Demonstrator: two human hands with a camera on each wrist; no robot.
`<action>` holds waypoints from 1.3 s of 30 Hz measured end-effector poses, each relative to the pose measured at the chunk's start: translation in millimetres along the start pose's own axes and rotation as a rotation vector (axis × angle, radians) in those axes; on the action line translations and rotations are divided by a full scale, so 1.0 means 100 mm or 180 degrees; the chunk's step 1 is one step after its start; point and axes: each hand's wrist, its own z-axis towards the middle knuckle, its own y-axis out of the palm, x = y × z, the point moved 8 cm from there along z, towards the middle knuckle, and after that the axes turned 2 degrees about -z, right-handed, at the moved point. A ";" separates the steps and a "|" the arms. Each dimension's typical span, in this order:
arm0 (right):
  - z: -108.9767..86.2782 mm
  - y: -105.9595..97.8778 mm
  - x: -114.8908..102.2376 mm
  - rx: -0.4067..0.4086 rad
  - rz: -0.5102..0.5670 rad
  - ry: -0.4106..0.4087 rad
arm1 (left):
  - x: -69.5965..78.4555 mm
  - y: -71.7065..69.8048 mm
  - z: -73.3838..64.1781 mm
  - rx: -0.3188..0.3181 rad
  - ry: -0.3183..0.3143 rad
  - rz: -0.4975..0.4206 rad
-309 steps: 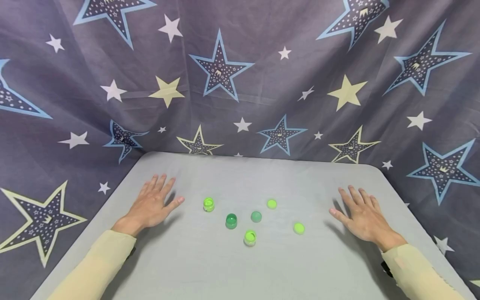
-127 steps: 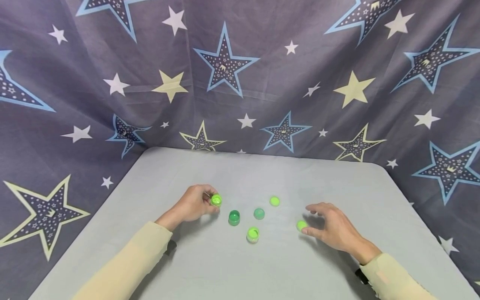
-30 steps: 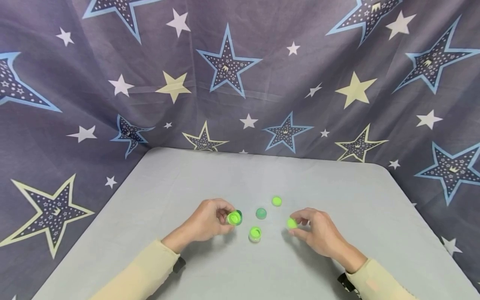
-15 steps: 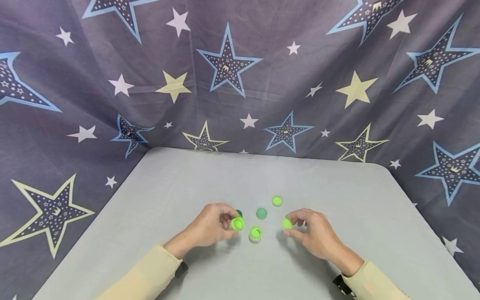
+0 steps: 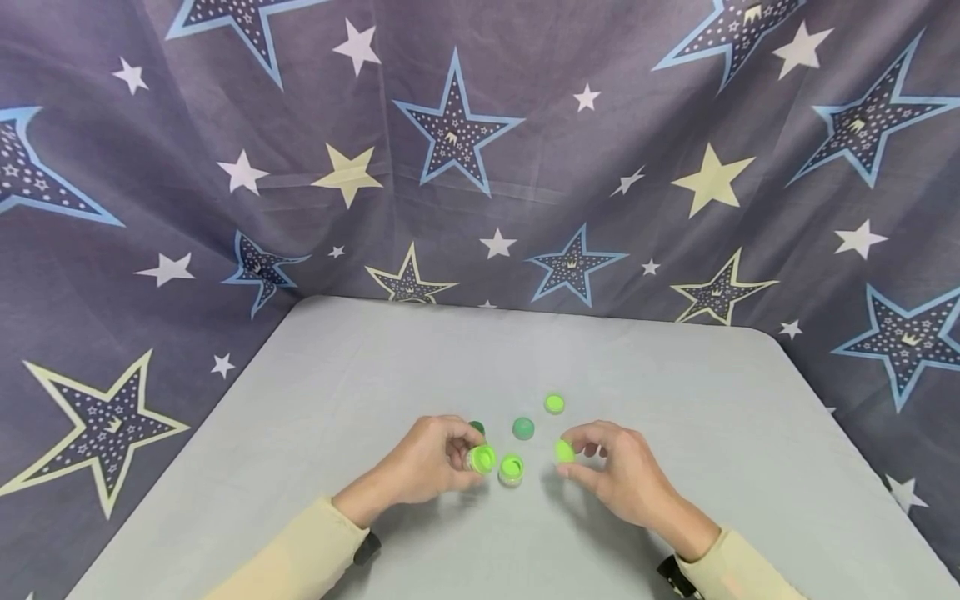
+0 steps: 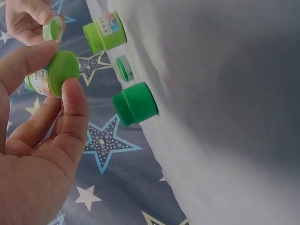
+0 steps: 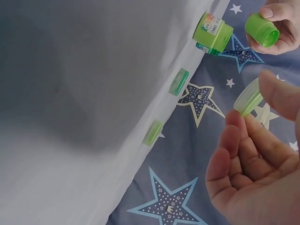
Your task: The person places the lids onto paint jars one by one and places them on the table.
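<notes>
Keeping your two hands apart above the grey table (image 5: 375, 350), you have one piece pinched in each.

Left hand (image 5: 427, 461): clamped on a light green jar (image 5: 482, 459); thumb and fingers take its sides, which leaves the uncovered mouth free, tipped toward your other hand.

Right hand (image 5: 624, 468): pinches a light green lid (image 5: 564, 452) at its rim, between thumb and fingertips; that grip seems meant to keep its faces clear.

Second light green jar (image 5: 512, 472): upright, uncapped, on the table between your hands, near the held jar but not touching; its broad base probably keeps it steady unaided.

Dark green jar (image 6: 136, 104): upright, lidless, on the table; your left hand partly hides it in the head view.

Dark green lid (image 5: 523, 428): flat on the table, beyond the second light green jar.

Second light green lid (image 5: 554, 404): flat, farthest from you; lying loose there, it looks easy to pick up.

Star-printed cloth (image 5: 300, 117): hanging behind the table as backdrop.
</notes>
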 end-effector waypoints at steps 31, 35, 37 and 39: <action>-0.03 0.13 -0.21 -0.0119 0.0237 -0.0184 | 0.15 0.16 -0.02 -0.0058 0.0045 0.0003; -0.03 0.15 -0.22 -0.0153 0.0264 -0.0162 | 0.16 0.18 -0.02 -0.0068 0.0050 0.0010; -0.03 0.15 -0.24 -0.0150 0.0279 -0.0188 | 0.17 0.19 -0.02 -0.0073 0.0066 0.0019; -0.02 0.16 -0.26 -0.0143 0.0297 -0.0231 | 0.18 0.19 -0.02 -0.0075 0.0085 0.0025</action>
